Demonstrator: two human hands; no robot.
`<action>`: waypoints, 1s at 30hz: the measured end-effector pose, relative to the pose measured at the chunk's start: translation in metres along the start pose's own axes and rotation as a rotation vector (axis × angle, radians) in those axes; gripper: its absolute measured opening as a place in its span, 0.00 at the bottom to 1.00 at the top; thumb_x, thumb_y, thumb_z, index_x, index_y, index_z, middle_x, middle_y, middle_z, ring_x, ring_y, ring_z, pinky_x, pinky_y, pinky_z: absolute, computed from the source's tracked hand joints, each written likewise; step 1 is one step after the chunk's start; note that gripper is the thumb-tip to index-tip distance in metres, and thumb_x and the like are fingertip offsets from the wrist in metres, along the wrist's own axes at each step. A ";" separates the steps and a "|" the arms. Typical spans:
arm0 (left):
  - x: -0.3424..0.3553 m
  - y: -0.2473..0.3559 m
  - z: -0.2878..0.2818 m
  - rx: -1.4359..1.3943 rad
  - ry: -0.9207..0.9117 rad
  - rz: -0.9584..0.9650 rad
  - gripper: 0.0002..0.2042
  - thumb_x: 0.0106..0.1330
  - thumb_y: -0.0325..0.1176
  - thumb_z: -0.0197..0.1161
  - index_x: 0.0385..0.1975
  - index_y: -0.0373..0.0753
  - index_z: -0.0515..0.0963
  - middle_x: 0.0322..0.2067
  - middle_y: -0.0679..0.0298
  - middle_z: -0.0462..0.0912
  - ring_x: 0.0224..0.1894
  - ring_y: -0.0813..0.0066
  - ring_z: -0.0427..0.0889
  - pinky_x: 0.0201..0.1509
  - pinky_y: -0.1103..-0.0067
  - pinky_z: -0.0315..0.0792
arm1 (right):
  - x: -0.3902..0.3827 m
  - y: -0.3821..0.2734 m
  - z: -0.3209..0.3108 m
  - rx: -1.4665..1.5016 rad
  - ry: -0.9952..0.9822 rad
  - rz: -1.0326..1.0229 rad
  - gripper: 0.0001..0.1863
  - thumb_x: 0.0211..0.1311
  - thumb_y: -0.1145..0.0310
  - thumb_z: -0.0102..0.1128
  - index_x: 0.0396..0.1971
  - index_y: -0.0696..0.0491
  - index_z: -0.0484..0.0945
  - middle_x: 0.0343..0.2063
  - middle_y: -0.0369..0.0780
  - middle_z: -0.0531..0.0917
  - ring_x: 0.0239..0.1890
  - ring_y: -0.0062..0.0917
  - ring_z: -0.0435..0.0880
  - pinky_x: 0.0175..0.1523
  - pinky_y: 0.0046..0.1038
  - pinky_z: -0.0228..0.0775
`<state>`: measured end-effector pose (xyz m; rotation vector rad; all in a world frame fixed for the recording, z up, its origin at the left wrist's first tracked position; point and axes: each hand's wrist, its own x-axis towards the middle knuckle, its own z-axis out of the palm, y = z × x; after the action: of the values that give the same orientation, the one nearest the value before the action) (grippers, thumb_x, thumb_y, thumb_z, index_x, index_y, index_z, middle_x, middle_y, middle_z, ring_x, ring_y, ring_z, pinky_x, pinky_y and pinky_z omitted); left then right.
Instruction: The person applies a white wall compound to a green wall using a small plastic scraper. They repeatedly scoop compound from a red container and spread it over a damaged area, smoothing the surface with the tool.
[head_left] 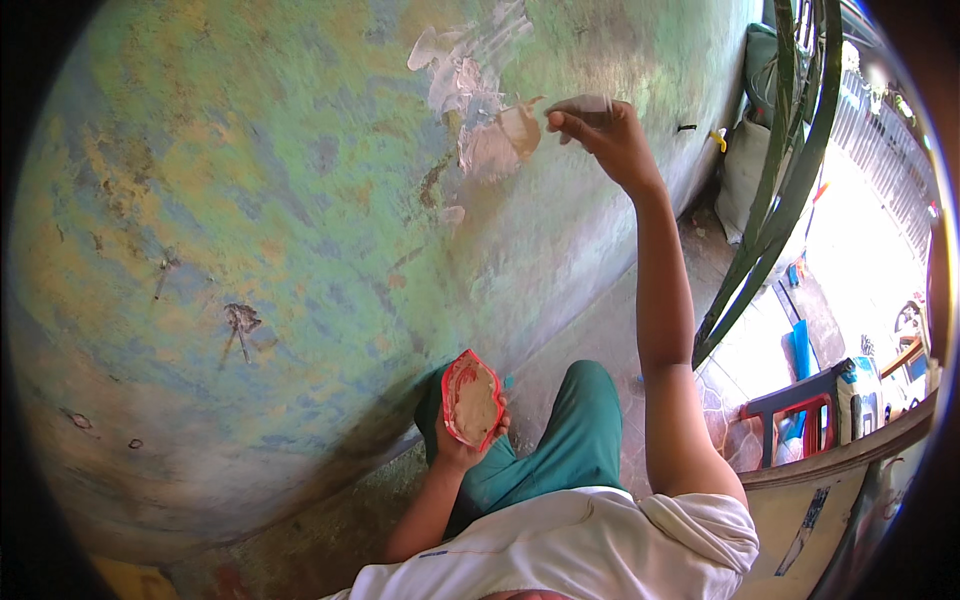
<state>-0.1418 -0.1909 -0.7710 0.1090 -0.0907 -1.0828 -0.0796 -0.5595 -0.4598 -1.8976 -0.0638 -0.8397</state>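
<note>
**Tub (448, 405) low in the left hand (462, 452), right hand (608, 140) up at the wall (330, 250)**

From my end, the tub is what I would worry about first. It is red-rimmed and misshapen, with its mouth facing my camera and pale paste (475, 408) inside. One hand alone bears it, above the green trousers (590, 410); if that wrist rolled during a long reach, I think paste could slop onto the cloth or the floor. The wall worries me too: its surface is stained and uneven, and the pale patch (490, 150) has ragged edges. A heavy or hasty stroke there could, I judge, drag the paste thin or lift loose paint.

As for the fingers, the left ones wrap the tub's side, some showing at its right edge, so I read that grip as closed around it. The right ones are bent, thumb near the fingertips with only a narrow gap, just to the right of the patch. Blur there keeps me from telling whether they pinch a thin tool, or whether they touch the wall.
</note>
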 end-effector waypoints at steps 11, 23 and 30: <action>0.002 -0.001 0.003 0.103 0.065 0.031 0.35 0.70 0.60 0.51 0.67 0.37 0.67 0.53 0.48 0.78 0.47 0.48 0.81 0.48 0.63 0.81 | 0.015 0.010 0.000 -0.091 -0.037 -0.186 0.14 0.65 0.59 0.71 0.42 0.54 0.89 0.39 0.38 0.91 0.44 0.22 0.86 0.52 0.28 0.77; -0.001 -0.001 0.002 0.097 0.086 0.038 0.34 0.70 0.59 0.51 0.67 0.37 0.67 0.53 0.48 0.78 0.47 0.48 0.81 0.48 0.63 0.83 | 0.016 0.007 -0.007 -0.152 0.093 -0.162 0.14 0.66 0.62 0.70 0.41 0.58 0.88 0.36 0.34 0.89 0.43 0.18 0.84 0.56 0.26 0.75; -0.001 -0.001 0.003 0.055 0.103 0.024 0.34 0.71 0.59 0.52 0.67 0.37 0.66 0.54 0.47 0.77 0.47 0.47 0.81 0.48 0.62 0.82 | 0.007 0.027 0.003 -0.042 0.036 -0.190 0.16 0.66 0.58 0.70 0.40 0.57 0.88 0.36 0.35 0.89 0.44 0.19 0.84 0.54 0.25 0.73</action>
<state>-0.1437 -0.1905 -0.7684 0.2127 -0.0295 -1.0490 -0.0623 -0.5726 -0.4776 -1.9362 -0.2089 -1.0098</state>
